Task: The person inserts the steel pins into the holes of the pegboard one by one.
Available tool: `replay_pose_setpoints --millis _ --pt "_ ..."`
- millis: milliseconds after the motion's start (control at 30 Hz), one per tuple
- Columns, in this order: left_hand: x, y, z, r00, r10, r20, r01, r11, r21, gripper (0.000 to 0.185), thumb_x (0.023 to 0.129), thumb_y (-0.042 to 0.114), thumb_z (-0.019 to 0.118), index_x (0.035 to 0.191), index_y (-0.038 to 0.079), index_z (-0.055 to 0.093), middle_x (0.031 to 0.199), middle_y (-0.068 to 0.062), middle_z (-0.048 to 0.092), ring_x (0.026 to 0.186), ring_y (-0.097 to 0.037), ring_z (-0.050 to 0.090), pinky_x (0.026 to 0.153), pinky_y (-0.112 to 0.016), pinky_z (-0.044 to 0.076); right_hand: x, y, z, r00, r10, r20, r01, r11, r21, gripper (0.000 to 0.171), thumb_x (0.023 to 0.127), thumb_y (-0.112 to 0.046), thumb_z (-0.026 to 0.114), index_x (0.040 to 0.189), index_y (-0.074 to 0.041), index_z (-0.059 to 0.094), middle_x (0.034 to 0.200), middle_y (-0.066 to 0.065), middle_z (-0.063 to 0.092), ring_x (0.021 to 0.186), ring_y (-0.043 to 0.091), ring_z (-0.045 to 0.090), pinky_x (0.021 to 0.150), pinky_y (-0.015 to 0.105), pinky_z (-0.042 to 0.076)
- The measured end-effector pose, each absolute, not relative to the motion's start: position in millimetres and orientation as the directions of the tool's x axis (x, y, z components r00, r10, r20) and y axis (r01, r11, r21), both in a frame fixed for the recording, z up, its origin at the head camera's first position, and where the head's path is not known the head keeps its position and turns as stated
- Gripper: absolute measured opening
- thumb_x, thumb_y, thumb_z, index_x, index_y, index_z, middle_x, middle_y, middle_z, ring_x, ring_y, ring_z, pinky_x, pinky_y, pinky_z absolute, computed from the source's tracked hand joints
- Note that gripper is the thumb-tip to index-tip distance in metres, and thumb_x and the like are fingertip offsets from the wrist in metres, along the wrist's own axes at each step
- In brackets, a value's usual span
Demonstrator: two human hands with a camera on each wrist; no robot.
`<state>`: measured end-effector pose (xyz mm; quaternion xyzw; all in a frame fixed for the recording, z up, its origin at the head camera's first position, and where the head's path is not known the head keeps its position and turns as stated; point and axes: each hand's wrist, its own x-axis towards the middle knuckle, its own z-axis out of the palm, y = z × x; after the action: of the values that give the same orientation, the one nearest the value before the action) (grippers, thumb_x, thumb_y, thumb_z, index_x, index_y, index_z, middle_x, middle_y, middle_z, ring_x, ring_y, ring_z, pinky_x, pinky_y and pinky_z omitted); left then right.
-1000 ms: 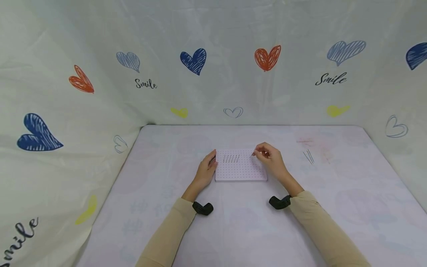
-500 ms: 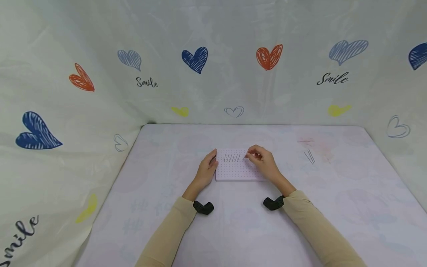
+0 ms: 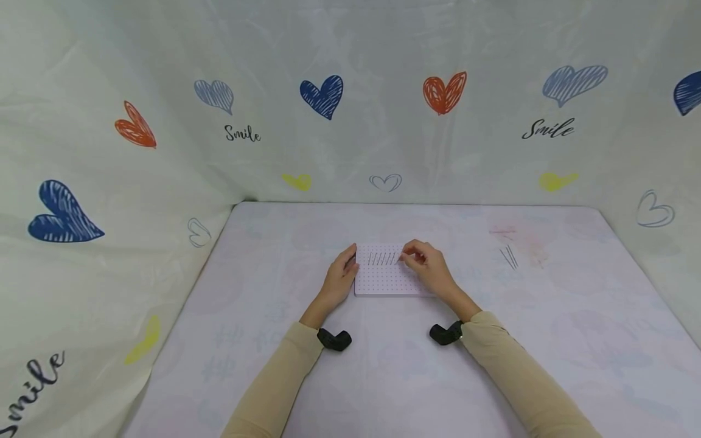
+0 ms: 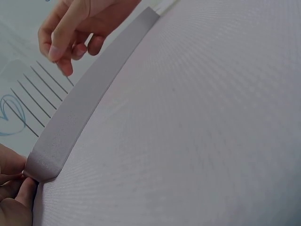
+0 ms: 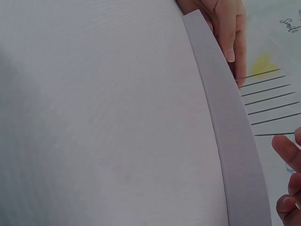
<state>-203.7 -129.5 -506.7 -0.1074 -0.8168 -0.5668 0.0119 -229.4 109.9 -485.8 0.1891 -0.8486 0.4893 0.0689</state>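
The left hand (image 3: 341,278) rests flat against the left edge of the white foam board (image 3: 383,283) on the table so it stays put, while the right hand (image 3: 427,265) pinches a thin pin (image 3: 399,258) at the row of pins (image 3: 381,258) standing in the board.

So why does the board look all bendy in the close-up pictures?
Left wrist view: the lens sits very close, so the board edge curves like a bow and the left hand is cut off at the corner. Right wrist view: same bending, soft focus on the table, yet the pins stay sharp. Head view: the board looks straight; light is even, with no glare.
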Motion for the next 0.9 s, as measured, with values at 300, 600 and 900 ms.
replay_pose_setpoints --millis 300,600,900 --pt "-206.5 -127.6 -505.4 -0.983 0.155 0.095 0.142 0.328 0.934 0.052 0.104 0.000 0.045 0.153 -0.005 0.029 0.159 -0.019 0.028 0.144 -0.029 0.033 0.116 -0.034 0.032 -230.3 106.3 -487.6 -0.905 -0.281 0.320 -0.422 0.506 -0.752 0.005 0.094 -0.008 0.069 0.098 -0.006 0.068 0.095 0.009 0.069 0.080 0.021 0.048 0.068 0.030 0.041" --pt "-206.8 -127.9 -505.8 -0.983 0.157 0.090 0.138 0.325 0.936 0.052 0.104 -0.001 0.045 0.153 -0.005 0.029 0.159 -0.020 0.028 0.143 -0.029 0.034 0.115 -0.033 0.033 -229.0 109.2 -485.6 -0.919 -0.279 0.279 -0.389 0.532 -0.752 0.010 0.094 -0.010 0.070 0.102 -0.005 0.070 0.097 0.008 0.069 0.083 0.021 0.049 0.071 0.031 0.043" --pt "-206.0 -128.3 -506.3 -0.985 0.150 0.090 0.135 0.327 0.935 0.051 0.104 0.001 0.046 0.153 -0.004 0.030 0.159 -0.018 0.029 0.143 -0.029 0.035 0.115 -0.034 0.033 -229.2 129.1 -481.5 -0.947 -0.214 0.240 -0.320 0.537 -0.781 0.016 0.094 -0.012 0.071 0.107 -0.003 0.071 0.095 0.008 0.067 0.081 0.022 0.046 0.067 0.029 0.037"
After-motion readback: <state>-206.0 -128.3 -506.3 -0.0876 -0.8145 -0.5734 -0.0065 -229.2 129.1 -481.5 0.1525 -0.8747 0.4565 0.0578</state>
